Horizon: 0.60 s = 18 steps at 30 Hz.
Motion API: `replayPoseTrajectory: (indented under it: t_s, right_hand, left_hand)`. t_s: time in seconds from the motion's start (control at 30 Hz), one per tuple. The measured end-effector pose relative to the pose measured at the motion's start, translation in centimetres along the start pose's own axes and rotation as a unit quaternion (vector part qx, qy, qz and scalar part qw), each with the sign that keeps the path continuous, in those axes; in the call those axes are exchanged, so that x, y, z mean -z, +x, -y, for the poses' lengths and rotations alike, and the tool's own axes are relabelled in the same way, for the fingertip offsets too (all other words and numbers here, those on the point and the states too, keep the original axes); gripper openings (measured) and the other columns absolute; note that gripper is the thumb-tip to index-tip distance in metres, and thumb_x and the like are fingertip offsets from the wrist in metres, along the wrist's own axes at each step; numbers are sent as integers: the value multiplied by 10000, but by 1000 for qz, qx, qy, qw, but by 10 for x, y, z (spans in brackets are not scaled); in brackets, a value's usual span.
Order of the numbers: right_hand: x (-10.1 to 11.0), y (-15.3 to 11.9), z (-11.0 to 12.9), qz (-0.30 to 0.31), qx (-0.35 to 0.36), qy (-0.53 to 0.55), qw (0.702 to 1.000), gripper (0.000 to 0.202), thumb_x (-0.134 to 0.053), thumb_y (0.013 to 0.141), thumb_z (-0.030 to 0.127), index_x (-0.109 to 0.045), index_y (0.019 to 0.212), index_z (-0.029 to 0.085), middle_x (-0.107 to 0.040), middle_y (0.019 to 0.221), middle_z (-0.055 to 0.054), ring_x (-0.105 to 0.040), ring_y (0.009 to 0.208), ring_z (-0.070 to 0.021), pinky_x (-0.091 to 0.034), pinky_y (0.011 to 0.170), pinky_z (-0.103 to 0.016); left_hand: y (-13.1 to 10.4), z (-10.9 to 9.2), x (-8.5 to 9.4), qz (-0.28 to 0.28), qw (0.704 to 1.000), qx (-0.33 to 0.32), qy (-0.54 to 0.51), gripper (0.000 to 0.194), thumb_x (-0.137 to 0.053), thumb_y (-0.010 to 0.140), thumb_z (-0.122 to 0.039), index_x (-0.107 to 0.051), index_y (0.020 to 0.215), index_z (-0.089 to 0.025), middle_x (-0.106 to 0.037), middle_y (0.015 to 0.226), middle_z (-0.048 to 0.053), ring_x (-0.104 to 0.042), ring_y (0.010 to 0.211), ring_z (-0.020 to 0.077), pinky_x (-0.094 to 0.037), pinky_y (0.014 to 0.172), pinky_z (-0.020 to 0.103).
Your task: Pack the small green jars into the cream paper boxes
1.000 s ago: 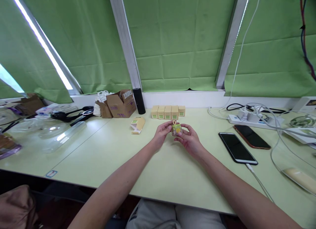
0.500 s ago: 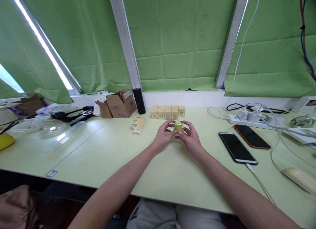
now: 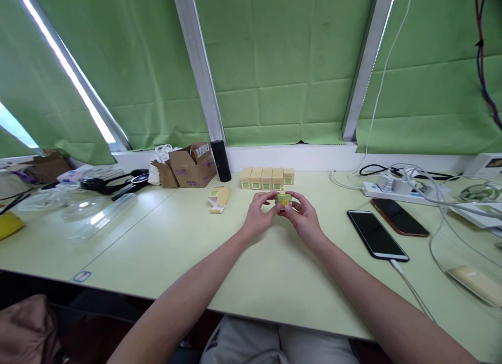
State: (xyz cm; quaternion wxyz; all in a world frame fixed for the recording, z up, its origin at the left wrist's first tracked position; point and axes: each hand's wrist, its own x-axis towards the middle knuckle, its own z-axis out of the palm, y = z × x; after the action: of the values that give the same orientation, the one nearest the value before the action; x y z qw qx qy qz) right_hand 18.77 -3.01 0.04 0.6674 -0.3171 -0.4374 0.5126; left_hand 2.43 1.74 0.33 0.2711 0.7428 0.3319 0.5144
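Observation:
Between my two hands is a small clear and yellow-green item [image 3: 283,200], held above the table by the fingertips. My left hand [image 3: 259,213] grips its left side, and my right hand [image 3: 305,215] grips its right side. Just behind it, several small tan boxes [image 3: 266,179] with pale green labels stand in a row. To the left lies an opened, flattened tan box [image 3: 218,198] on the pale table [image 3: 157,249]. The fingers hide part of the small item.
At the back left are an open cardboard box [image 3: 193,168], a black cylinder [image 3: 220,161] and clear plastic containers [image 3: 104,216]. On the right lie a black phone [image 3: 377,235] with a cable, a second phone [image 3: 400,217], a power strip [image 3: 403,193] and a cream mouse [image 3: 476,285].
The small item has tilted slightly between my fingers. Both hands have shifted only a little, and the other things have stayed in place.

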Motion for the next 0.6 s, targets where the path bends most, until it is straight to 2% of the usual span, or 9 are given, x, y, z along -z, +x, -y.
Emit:
replayPoseTrajectory:
  t_s: [0.1,0.23,0.37,0.6]
  right_hand:
    - [0,0,0,19,-27,94,995,539,-892,750,451,-661,1202,269,-790,988,-47,-759,889,-237,-606,929,-468]
    - [5,1,-2,56,-67,167,982,375,-789,835,443,-688,1133,240,-806,1021,-97,-764,837,-246,-615,824,-433]
    - [9,2,-5,65,-75,193,976,249,-681,913,392,-697,1094,223,-802,1052,-124,-752,819,-237,-619,782,-413]
    - [11,3,-5,76,-78,210,972,215,-649,937,329,-686,1110,208,-795,1079,-153,-759,831,-241,-632,775,-399]
  left_hand:
    - [-1,-3,0,-19,999,-29,-5,369,-691,958,-440,-719,1276,-254,-673,1219,124,-655,1157,247,-558,983,416]
    - [-3,-5,1,-31,998,-34,-47,349,-580,1027,-443,-689,1280,-229,-679,1131,102,-715,954,189,-565,962,400]
    - [-3,-3,0,-29,996,-12,-81,313,-577,1029,-438,-672,1220,-208,-714,1058,96,-731,954,205,-559,960,413]
    - [-2,-3,0,-34,994,9,-102,271,-606,1013,-435,-656,1122,-192,-733,960,80,-740,921,204,-553,931,400]
